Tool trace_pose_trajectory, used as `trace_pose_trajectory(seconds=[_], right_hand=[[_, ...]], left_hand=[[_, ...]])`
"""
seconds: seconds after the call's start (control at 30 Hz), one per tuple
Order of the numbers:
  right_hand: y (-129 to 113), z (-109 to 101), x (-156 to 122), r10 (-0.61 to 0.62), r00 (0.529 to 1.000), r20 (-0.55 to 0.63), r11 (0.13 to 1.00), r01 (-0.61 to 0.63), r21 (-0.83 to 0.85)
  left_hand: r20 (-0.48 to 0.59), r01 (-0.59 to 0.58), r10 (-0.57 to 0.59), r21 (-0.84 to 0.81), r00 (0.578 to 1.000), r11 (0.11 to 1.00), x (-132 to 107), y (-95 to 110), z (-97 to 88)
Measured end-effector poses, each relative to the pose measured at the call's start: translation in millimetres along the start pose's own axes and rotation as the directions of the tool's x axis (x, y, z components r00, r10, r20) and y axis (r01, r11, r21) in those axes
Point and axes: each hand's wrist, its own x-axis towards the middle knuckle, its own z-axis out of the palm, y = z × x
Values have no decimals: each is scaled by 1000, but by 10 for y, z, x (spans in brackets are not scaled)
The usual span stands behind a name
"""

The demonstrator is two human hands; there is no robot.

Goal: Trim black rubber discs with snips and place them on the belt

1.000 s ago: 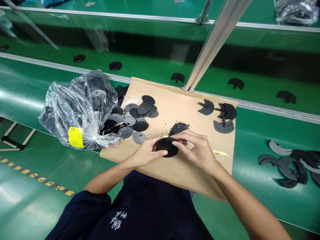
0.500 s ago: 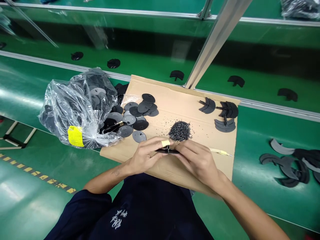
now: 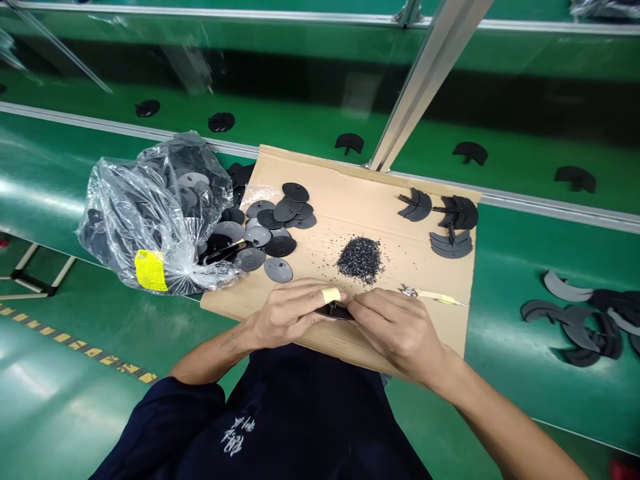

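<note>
My left hand [image 3: 290,312] and my right hand [image 3: 395,327] meet over the near edge of a cardboard sheet [image 3: 350,213]. Both pinch one black plastic disc [image 3: 336,311], held almost edge-on between the fingertips. A yellowish tape band wraps a left finger [image 3: 331,295]. Just beyond the hands lies a small heap of black plastic chips [image 3: 360,259]. A thin tool with a pale handle [image 3: 430,295] lies on the cardboard beside my right hand.
A clear plastic bag [image 3: 150,213] of black discs with a yellow label spills loose discs [image 3: 275,230] onto the cardboard. Cut curved pieces [image 3: 450,227] lie at its far right, more [image 3: 585,320] on the green bench. A metal post [image 3: 425,87] rises behind; the belt carries single pieces.
The disc, face-up a second ago, has been turned nearly edge-on. Both hands have drawn slightly nearer to me, uncovering the chip heap and the tool.
</note>
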Motion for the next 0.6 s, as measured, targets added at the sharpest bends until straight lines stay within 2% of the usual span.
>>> trace_pose_trajectory(seconds=[0.13, 0.2, 0.3, 0.37, 0.43, 0.5, 0.6], right_hand=[[-29, 3, 17, -38, 999, 3, 997, 38, -67], [-32, 15, 26, -48, 999, -13, 995, 46, -87], [31, -9, -25, -4, 1000, -10, 1000, 4, -8], [141, -68, -156, 81, 996, 26, 997, -81, -7], [291, -136, -378, 208, 976, 63, 967, -196, -160], [441, -179, -652, 343, 935, 95, 888, -289, -358], [566, -174, -1006, 461, 875, 144, 814, -354, -460]], left_hand=[[-95, -27, 25, -22, 995, 999, 0, 17, 28], [-80, -14, 10, -55, 997, 998, 25, 28, 45], [-49, 47, -53, -114, 997, 992, 58, 11, 63], [-82, 113, -126, -138, 989, 984, 55, -30, 68], [-136, 176, -197, -149, 971, 973, 33, -81, 68], [-163, 209, -234, -157, 959, 965, 9, -125, 67], [-129, 278, -308, -207, 943, 938, -4, -162, 70]])
